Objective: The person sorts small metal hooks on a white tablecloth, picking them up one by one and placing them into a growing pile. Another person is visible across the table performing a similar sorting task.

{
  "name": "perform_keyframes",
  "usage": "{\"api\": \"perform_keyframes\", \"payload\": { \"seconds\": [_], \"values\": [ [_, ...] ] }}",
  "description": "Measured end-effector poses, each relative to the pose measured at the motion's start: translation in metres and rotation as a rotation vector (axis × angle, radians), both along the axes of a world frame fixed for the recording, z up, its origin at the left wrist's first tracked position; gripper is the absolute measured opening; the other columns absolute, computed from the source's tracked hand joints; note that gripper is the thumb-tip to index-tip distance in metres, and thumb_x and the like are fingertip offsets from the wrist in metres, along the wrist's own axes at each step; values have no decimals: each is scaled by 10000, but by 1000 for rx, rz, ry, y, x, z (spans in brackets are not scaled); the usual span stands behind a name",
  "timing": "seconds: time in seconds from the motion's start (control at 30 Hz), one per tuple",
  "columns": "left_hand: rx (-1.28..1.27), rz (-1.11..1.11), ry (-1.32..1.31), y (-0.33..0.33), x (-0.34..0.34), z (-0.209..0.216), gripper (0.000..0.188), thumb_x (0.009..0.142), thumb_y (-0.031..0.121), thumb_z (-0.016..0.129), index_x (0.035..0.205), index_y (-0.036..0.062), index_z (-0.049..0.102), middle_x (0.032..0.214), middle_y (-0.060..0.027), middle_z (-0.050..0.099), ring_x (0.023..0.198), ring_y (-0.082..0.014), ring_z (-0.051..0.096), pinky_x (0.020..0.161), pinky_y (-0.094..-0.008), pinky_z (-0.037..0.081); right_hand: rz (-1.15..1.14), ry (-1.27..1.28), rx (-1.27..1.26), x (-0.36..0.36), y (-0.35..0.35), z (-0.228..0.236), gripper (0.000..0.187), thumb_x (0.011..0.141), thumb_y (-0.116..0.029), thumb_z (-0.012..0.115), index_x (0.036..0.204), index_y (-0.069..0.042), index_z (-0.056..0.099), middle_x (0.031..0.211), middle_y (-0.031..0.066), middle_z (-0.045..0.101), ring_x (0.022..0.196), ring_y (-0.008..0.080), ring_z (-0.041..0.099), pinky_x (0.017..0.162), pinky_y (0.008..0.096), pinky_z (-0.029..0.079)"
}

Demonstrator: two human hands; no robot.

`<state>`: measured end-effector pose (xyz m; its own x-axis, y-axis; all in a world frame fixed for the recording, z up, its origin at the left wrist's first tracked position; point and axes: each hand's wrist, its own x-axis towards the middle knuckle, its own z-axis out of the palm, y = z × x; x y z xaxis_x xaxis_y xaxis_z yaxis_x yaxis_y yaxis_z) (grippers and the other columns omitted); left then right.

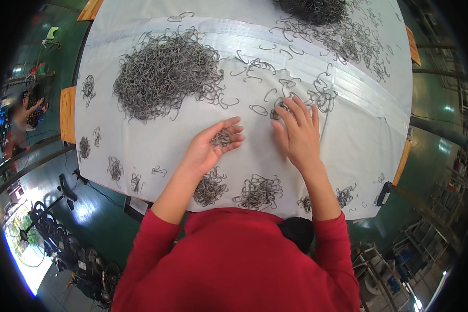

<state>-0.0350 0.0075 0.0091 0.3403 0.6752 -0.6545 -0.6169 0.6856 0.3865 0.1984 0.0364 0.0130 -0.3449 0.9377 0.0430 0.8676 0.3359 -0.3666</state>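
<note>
A small clump of bent metal hooks (222, 139) rests in the cupped palm of my left hand (203, 148), its fingers curled up around the clump. My right hand (300, 138) is palm down over the table (244, 148), fingers apart, with the fingertips at a few loose hooks (280, 110). Whether it pinches any of them is hidden under the fingers. Beyond my left hand lies a large heap of the same grey hooks (166, 73). More scattered hooks (322, 96) spread just right of my right fingertips.
Several small hook piles (260, 191) line the table's near edge, and others (88, 89) run along its left side. A second dense heap (314, 8) sits at the far right. A black object (384, 193) is at the near right edge. Bicycles (62, 244) stand at lower left.
</note>
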Motion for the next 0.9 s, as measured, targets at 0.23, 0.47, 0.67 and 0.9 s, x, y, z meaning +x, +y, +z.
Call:
{"api": "perform_keyframes", "payload": {
  "seconds": [0.23, 0.47, 0.67, 0.9],
  "values": [
    [29, 176, 119, 26, -18, -8, 397, 945, 202, 414, 1248, -47, 472, 1096, -136, 580, 953, -221, 595, 831, -315, 503, 102, 63, 206, -52, 40, -20, 268, 830, -187, 598, 1087, -114, 590, 1193, 72, 552, 1184, 238, 467, 1044, 501, 264],
    [53, 258, 114, 21, -46, -10, 387, 953, 188, 389, 1254, -41, 470, 1068, -136, 581, 941, -228, 596, 818, -313, 512, -36, 174, 300, -50, 72, -20, 233, 832, -114, 571, 1061, -124, 610, 1134, 45, 595, 1135, 215, 511, 1014, 489, 315],
    [120, 257, 78, 17, -45, -18, 392, 960, 199, 367, 1259, -32, 469, 1063, -138, 585, 939, -230, 600, 827, -322, 504, 271, 88, 180, -44, 60, -7, 362, 749, -58, 591, 1101, -144, 590, 1129, 6, 594, 1141, 214, 502, 1023, 534, 274],
    [143, 230, 90, 19, -46, -18, 394, 960, 202, 359, 1250, -40, 471, 1072, -146, 586, 943, -237, 601, 840, -331, 498, 4, -9, 225, -29, 68, -15, 377, 757, -12, 558, 1108, -149, 582, 1190, 8, 551, 1197, 225, 454, 1034, 557, 248]
  ]
}}
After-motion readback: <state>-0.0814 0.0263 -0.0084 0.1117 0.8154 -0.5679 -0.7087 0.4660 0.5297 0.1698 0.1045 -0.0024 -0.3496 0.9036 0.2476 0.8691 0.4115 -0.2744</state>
